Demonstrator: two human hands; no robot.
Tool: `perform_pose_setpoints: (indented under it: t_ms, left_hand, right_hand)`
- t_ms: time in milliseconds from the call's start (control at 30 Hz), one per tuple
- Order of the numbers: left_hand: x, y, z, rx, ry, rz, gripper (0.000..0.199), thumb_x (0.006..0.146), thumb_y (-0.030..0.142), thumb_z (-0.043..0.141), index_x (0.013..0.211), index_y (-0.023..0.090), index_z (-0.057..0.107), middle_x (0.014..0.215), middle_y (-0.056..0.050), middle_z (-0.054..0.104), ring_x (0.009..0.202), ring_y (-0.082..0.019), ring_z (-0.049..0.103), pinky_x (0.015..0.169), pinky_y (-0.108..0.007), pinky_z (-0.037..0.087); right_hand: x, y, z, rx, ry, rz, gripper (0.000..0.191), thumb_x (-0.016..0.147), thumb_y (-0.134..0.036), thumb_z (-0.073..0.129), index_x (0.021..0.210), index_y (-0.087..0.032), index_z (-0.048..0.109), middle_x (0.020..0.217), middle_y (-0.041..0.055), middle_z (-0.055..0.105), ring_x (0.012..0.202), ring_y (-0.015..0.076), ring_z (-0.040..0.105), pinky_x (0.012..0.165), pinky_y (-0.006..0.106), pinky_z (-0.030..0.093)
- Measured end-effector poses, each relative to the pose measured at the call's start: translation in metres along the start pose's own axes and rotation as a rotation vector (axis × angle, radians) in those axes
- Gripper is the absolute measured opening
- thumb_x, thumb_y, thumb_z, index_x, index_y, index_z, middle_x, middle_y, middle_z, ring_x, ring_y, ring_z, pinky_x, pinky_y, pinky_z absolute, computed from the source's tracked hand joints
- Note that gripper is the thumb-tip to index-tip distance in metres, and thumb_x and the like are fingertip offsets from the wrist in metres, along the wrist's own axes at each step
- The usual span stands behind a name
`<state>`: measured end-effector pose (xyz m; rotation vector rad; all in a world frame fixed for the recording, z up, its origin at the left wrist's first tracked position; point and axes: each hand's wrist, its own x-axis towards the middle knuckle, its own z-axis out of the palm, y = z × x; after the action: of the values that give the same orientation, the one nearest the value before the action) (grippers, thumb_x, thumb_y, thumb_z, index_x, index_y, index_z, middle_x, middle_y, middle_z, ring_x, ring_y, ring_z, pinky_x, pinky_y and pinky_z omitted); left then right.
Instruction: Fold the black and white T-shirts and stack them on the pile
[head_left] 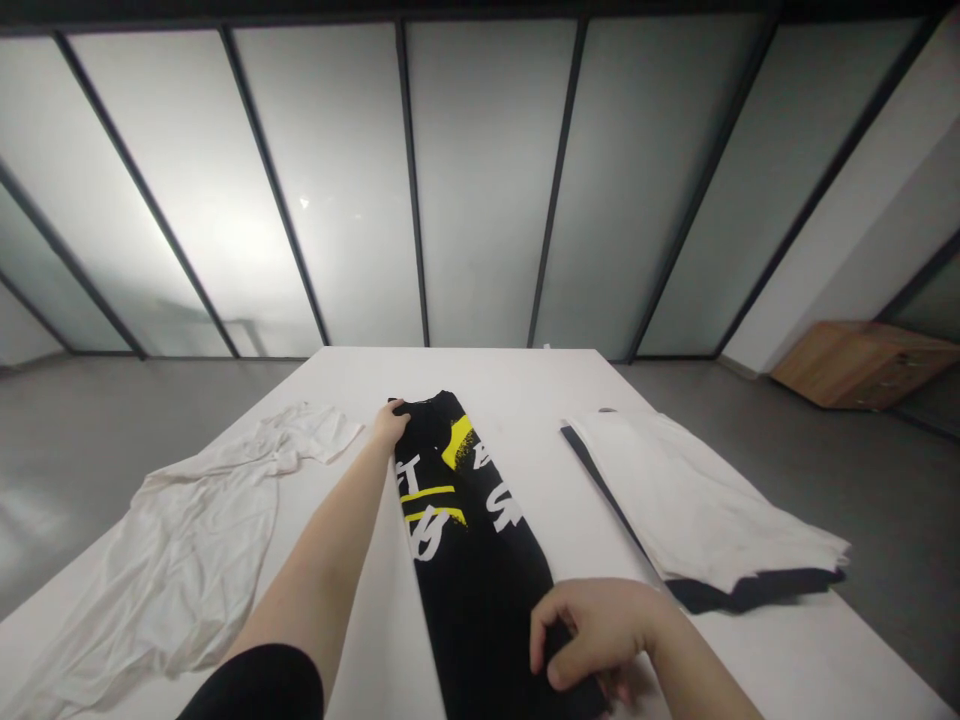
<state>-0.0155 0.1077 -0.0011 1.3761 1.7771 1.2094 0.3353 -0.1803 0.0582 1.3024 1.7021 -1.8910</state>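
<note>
Head view: left hand [391, 420] pinching the collar of the folded black printed cotton shirt [480, 580], right hand [592, 635] half-curled at its edge; uneven tugging could skew the fold.

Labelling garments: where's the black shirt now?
Head view, centre of the white table: the black shirt lies between the crumpled white garment on the left and the folded stack on the right.
</note>
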Motion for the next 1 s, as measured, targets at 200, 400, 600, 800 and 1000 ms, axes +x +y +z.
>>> perform_pose_setpoints:
  t_ms: [200, 400, 600, 800, 1000]
  left_hand:
    - [0.003, 0.002, -0.029, 0.142, 0.086, 0.013, 0.055, 0.085, 0.013, 0.068, 0.140, 0.013, 0.064, 0.142, -0.017, 0.069, 0.134, -0.029, 0.064, 0.115, -0.037, 0.049]
    - [-0.041, 0.012, -0.032, 0.322, 0.115, 0.072, 0.050, 0.092, 0.020, 0.057, 0.141, 0.010, 0.062, 0.145, -0.022, 0.064, 0.141, -0.034, 0.057, 0.121, -0.048, 0.042]
    - [-0.136, 0.024, 0.006, 0.754, -0.150, 0.257, 0.070, 0.100, 0.059, 0.048, 0.159, 0.021, 0.046, 0.174, -0.017, 0.031, 0.161, -0.042, 0.023, 0.128, -0.064, 0.018]
    - [-0.165, 0.028, 0.025, 0.912, -0.272, 0.123, 0.088, 0.101, 0.074, 0.024, 0.169, 0.018, 0.029, 0.176, -0.022, 0.020, 0.162, -0.047, 0.014, 0.125, -0.070, 0.016]
    - [-0.151, 0.024, 0.033, 0.980, -0.240, 0.204, 0.099, 0.097, 0.081, 0.023, 0.169, 0.015, 0.029, 0.175, -0.025, 0.019, 0.162, -0.047, 0.013, 0.125, -0.070, 0.015]
  right_hand:
    - [-0.003, 0.008, -0.010, -0.047, 0.206, -0.102, 0.038, 0.088, -0.045, 0.075, 0.120, -0.025, 0.080, 0.064, -0.0025, 0.062, 0.043, 0.0105, 0.057, 0.040, 0.017, 0.041]
    - [0.007, 0.010, -0.015, -0.018, 0.610, -0.114, 0.030, 0.096, -0.043, 0.064, 0.114, -0.021, 0.076, 0.083, 0.0019, 0.063, 0.056, 0.0124, 0.058, 0.046, 0.021, 0.047]
    - [0.018, 0.007, -0.011, -0.168, 0.778, -0.204, 0.047, 0.097, -0.033, 0.058, 0.143, -0.025, 0.064, 0.084, 0.0023, 0.068, 0.072, 0.0203, 0.065, 0.069, 0.031, 0.053]
    - [0.021, 0.007, -0.007, -0.242, 0.735, -0.304, 0.061, 0.088, -0.032, 0.064, 0.148, -0.020, 0.062, 0.147, 0.0128, 0.065, 0.133, 0.0310, 0.062, 0.115, 0.043, 0.043]
    - [0.025, 0.001, -0.001, -0.210, 0.680, -0.317, 0.062, 0.088, -0.035, 0.064, 0.149, -0.019, 0.062, 0.154, 0.0127, 0.060, 0.142, 0.0311, 0.056, 0.123, 0.045, 0.038]
